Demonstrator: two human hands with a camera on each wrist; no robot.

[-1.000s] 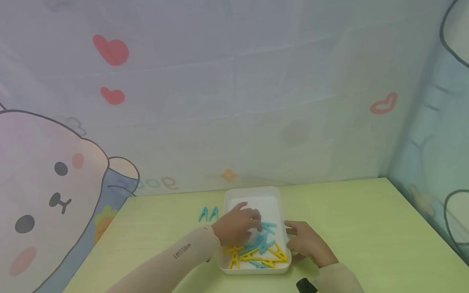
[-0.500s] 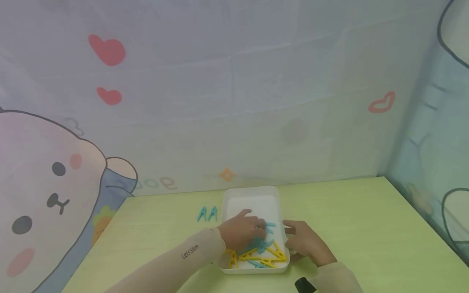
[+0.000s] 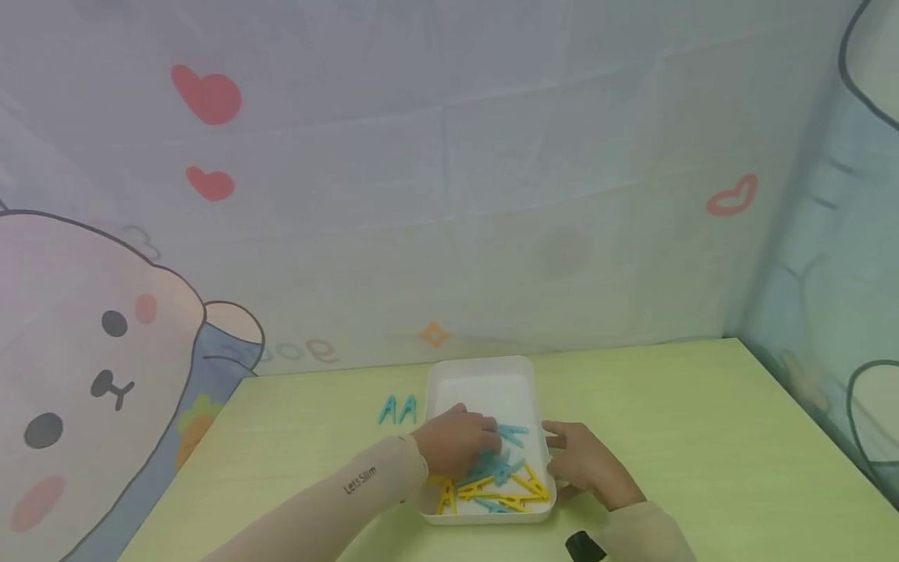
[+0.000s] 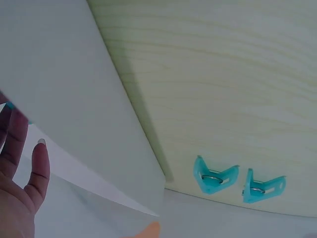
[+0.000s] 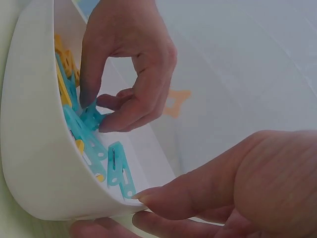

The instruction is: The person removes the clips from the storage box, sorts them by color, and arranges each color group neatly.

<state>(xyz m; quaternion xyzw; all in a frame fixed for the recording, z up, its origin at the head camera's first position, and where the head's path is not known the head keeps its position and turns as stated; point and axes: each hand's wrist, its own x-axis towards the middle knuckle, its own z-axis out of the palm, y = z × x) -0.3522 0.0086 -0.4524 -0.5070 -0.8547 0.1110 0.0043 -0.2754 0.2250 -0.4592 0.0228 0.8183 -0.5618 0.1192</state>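
A white tray (image 3: 481, 382) holds several blue and yellow clothespins. My left hand (image 3: 456, 443) reaches into it, and in the right wrist view that hand's thumb and fingers pinch a blue clothespin (image 5: 92, 118) among the others. At the tray's right side is my right hand (image 3: 590, 464); the right wrist view shows its fingers holding the wall at the rim, with other fingers low on the outside. Yellow clothespins (image 3: 530, 485) lie at the tray's near end, and another blue clothespin (image 5: 119, 168) lies close to the right hand's fingertip.
Two blue clothespins (image 3: 408, 409) stand side by side on the light green table (image 3: 688, 437), left of the tray. Behind the table hangs a printed cloth backdrop (image 3: 492, 234) with hearts and a cartoon animal.
My left hand first moves right and down over the clothespins, then shifts slightly back left, staying inside the tray. My right hand stays at the tray's side.
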